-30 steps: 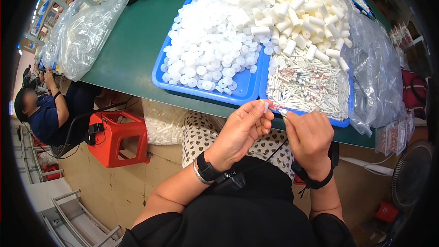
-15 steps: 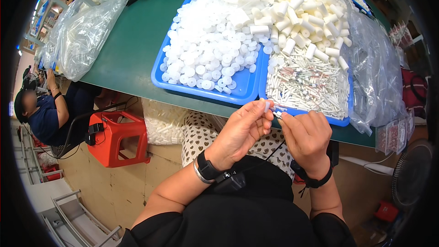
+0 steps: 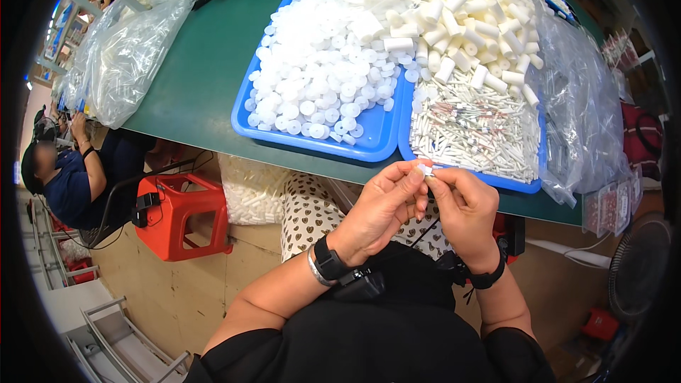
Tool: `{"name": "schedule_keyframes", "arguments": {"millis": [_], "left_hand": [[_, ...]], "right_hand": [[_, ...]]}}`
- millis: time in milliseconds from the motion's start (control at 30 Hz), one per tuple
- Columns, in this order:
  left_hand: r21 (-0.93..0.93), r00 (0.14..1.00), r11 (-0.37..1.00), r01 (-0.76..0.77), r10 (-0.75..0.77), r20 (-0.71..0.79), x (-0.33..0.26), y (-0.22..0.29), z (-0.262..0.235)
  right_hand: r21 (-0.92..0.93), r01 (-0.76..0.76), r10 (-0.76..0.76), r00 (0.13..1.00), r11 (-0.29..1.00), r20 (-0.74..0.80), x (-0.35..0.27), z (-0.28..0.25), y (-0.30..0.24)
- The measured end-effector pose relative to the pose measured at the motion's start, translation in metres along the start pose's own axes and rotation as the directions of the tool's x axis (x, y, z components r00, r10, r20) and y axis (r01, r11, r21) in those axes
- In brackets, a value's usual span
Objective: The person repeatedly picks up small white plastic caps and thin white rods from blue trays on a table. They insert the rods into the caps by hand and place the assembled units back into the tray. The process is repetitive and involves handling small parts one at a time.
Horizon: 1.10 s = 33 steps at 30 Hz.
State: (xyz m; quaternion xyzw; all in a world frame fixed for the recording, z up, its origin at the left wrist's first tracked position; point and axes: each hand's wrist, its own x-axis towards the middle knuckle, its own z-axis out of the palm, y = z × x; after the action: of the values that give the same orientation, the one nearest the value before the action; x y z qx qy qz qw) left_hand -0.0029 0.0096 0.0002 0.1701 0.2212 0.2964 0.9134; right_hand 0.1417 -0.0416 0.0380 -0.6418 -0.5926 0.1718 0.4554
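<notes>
Beside two blue trays [image 3: 376,147], both hands [image 3: 425,202] pinch a small white piece [image 3: 425,169].

Black top w/ sleeves ending above the elbows — forearms bare. Left hand [image 3: 379,213]: black watch [image 3: 330,267] on the wrist, w/ a thin silver bangle [image 3: 314,272] right beside it on the forearm side. Right hand [image 3: 464,209]: black band [image 3: 489,276] round the wrist. Small black clip-on device [image 3: 362,285] at chest, approx. centre, dark cord running off it. Lap covered in cream fabric w/ dark heart-like spots [image 3: 308,209] — prob. trousers or a skirt.
</notes>
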Motion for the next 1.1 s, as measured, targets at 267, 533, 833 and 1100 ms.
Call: {"name": "schedule_keyframes", "arguments": {"millis": [267, 533, 833, 1100], "left_hand": [[0.018, 0.999, 1.000, -0.012, 0.013, -0.042, 0.000, 0.002, -0.004], [0.178, 0.962, 0.964, -0.196, 0.224, -0.154, -0.007, 0.013, -0.003], [0.206, 0.971, 0.963, -0.171, 0.201, -0.132, -0.007, 0.014, 0.002], [0.198, 0.945, 0.943, -0.268, 0.297, -0.135, -0.004, 0.029, 0.004]], "right_hand": [[0.042, 0.029, -0.030, 0.999, 0.999, 0.027, 0.001, 0.006, 0.007], [-0.406, 0.171, -0.162, 0.985, 0.898, 0.057, 0.038, -0.005, 0.028], [-0.588, 0.148, -0.090, 0.988, 0.795, 0.127, 0.048, 0.007, 0.044], [-0.224, 0.256, -0.246, 0.967, 0.940, 0.073, 0.036, -0.003, 0.036]]}}
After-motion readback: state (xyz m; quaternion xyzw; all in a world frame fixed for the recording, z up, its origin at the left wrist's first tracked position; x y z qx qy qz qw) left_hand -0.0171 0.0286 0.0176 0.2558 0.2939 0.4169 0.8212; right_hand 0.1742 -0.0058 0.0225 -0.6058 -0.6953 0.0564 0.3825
